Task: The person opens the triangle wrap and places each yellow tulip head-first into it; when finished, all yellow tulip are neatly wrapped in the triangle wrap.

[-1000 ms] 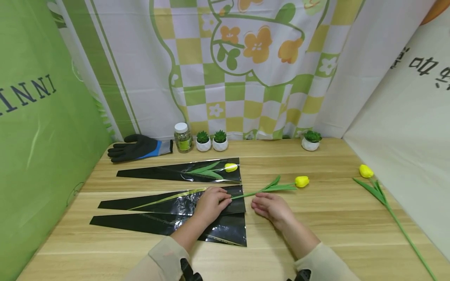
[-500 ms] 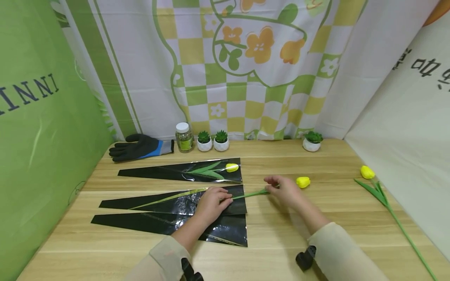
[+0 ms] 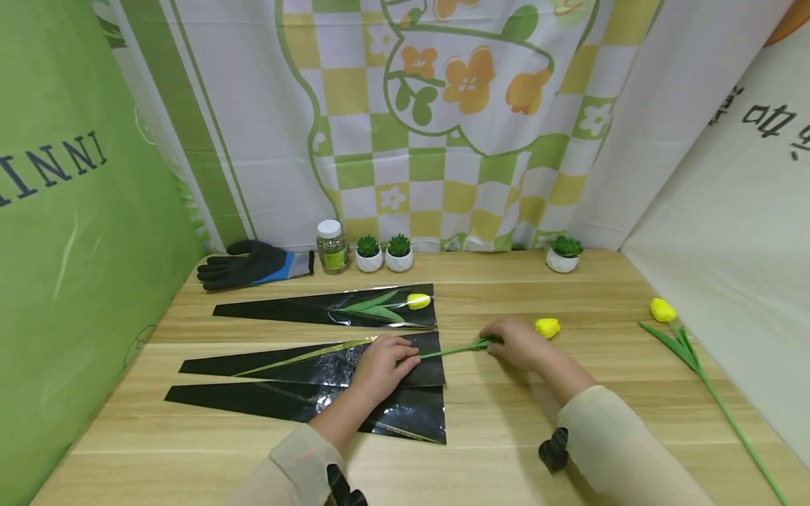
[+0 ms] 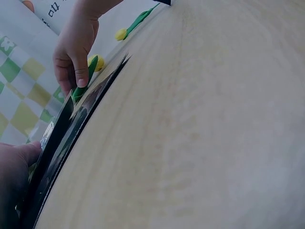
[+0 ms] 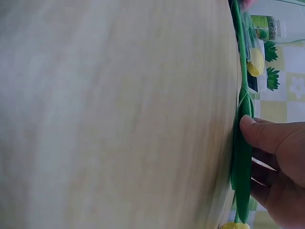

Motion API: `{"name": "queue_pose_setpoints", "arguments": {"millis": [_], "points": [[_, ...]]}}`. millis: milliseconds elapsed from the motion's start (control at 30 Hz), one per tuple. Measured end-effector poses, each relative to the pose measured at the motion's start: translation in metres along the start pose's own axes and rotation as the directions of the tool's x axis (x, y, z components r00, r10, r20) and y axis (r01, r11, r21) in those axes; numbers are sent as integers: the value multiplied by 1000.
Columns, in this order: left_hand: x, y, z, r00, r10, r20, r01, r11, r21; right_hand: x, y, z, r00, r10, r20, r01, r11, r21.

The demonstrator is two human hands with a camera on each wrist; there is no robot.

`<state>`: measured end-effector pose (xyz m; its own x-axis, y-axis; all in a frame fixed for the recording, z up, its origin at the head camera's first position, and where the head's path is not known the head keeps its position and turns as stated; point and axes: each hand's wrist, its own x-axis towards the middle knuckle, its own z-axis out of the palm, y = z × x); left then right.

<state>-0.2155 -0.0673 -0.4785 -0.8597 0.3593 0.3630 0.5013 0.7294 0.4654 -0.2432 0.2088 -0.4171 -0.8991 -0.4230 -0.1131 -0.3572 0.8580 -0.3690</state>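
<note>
One tulip stretches out here, bloom to the right of the middle sleeve, stem crossing the sleeve's wide end. The right hand pinches the leaves; the left hand rests on the sleeve, and whether it's pinching, I can't tell. Well behind the sleeve stands a jar.

A yellow, green-leaved tulip lies sideways, stem overlapping the wide end of a tapered black plastic sleeve.
</note>
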Motion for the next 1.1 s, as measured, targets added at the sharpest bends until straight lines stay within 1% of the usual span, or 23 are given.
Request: {"name": "queue_pose_setpoints", "arguments": {"millis": [167, 267, 433, 633, 800, 933, 1100], "points": [[0, 1, -1, 1000, -16, 5, 16, 1000, -12, -1, 4, 0, 1000, -17, -15, 17, 1000, 5], [-1, 1, -1, 1000, -18, 6, 18, 1000, -14, -1, 4, 2, 999, -42, -34, 43, 999, 12], [-1, 3, -3, 1000, -23, 3, 23, 1000, -21, -2, -4, 7, 995, -76, -59, 79, 995, 52], [-1, 4, -4, 1000, -25, 1, 25, 999, -37, -1, -18, 15, 996, -63, -69, 69, 994, 80], [0, 4, -4, 1000, -21, -4, 21, 999, -38, 3, -27, 21, 996, -54, -67, 62, 990, 125], [0, 4, -4, 1000, -25, -5, 24, 999, -42, 7, -33, 25, 996, -46, -74, 56, 988, 142], [0, 4, -5, 1000, -25, -14, 24, 998, -54, 9, -38, 28, 995, -55, -79, 67, 986, 155]]}}
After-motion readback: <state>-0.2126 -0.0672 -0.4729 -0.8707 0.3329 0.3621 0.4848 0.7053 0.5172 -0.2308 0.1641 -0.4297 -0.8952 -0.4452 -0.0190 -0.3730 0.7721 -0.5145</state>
